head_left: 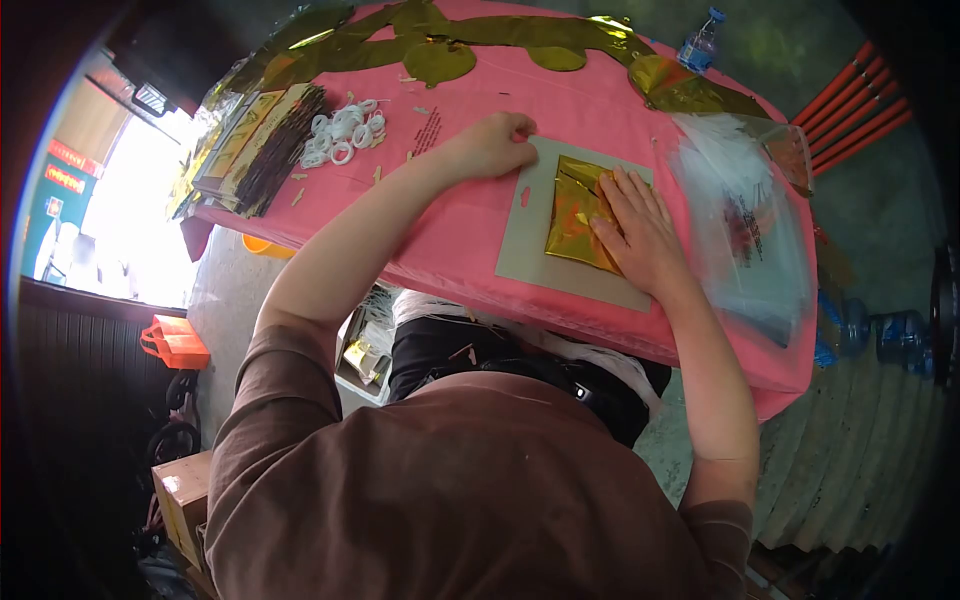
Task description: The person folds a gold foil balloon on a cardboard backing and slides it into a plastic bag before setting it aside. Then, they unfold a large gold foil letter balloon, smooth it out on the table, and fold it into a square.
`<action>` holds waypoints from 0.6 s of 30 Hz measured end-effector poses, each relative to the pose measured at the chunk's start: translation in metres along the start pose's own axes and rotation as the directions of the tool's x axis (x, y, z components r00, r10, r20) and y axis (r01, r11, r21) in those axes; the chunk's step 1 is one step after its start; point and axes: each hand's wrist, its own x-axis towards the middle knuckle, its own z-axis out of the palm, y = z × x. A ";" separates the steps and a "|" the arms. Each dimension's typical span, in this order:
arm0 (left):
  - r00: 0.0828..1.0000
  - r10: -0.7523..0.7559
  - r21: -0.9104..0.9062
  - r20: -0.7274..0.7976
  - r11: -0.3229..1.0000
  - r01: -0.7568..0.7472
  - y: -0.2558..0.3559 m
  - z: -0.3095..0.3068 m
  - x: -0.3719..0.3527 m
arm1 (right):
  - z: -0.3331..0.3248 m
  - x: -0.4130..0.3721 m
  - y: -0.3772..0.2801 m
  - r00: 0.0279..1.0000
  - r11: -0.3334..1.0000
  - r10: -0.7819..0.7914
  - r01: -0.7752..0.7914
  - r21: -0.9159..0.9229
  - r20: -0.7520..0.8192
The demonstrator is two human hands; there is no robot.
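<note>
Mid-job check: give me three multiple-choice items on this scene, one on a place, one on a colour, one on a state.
1. Where does the gold foil piece lie?
A. on the grey card
B. on the floor
C. in a drawer

2. What colour is the table cover?
A. blue
B. pink
C. white

3. How is the right hand?
A. clenched in the air
B. holding scissors
C. flat, fingers spread on the foil

Answers:
1. A, the foil rests on the card.
2. B, the cover shows pink all around the card.
3. C, the open palm lies on the foil.
</note>
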 end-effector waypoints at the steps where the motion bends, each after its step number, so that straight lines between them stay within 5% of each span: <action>1: 1.000 0.002 0.001 0.000 1.000 -0.002 0.001 -0.002 0.005 | 0.000 0.000 0.000 1.000 1.000 0.004 -0.004 0.005 0.000; 4: 0.996 -0.066 0.035 0.065 0.997 0.064 -0.002 -0.002 0.021 | 0.000 0.000 0.001 1.000 1.000 0.002 -0.002 -0.004 0.001; 7: 0.997 -0.055 -0.175 0.050 0.983 0.063 -0.008 -0.004 0.029 | 0.001 0.000 0.001 1.000 1.000 0.001 -0.001 0.001 0.000; 9: 0.984 -0.156 -0.517 0.089 0.837 0.179 0.001 -0.010 0.021 | 0.000 0.000 0.001 1.000 1.000 0.003 -0.003 -0.002 0.000; 13: 0.913 -0.234 -0.400 0.335 0.842 0.362 0.004 -0.009 0.003 | -0.001 0.000 -0.001 1.000 1.000 0.006 -0.006 0.009 0.003; 15: 0.985 -0.110 -0.154 0.137 0.979 0.130 0.019 -0.007 -0.014 | 0.001 0.000 0.001 1.000 1.000 0.004 -0.004 0.004 -0.002; 16: 0.984 -0.112 -0.155 0.138 0.979 0.133 0.015 -0.002 -0.019 | 0.001 0.000 0.001 1.000 1.000 0.001 -0.001 -0.002 -0.009; 17: 0.981 0.174 0.053 -0.086 0.984 -0.170 0.006 0.004 -0.023 | 0.001 -0.001 0.001 1.000 1.000 0.000 0.000 -0.002 -0.007; 18: 0.846 0.480 0.314 -0.233 0.860 -0.401 -0.001 0.010 -0.027 | 0.001 -0.001 0.001 1.000 1.000 -0.005 0.005 -0.004 -0.010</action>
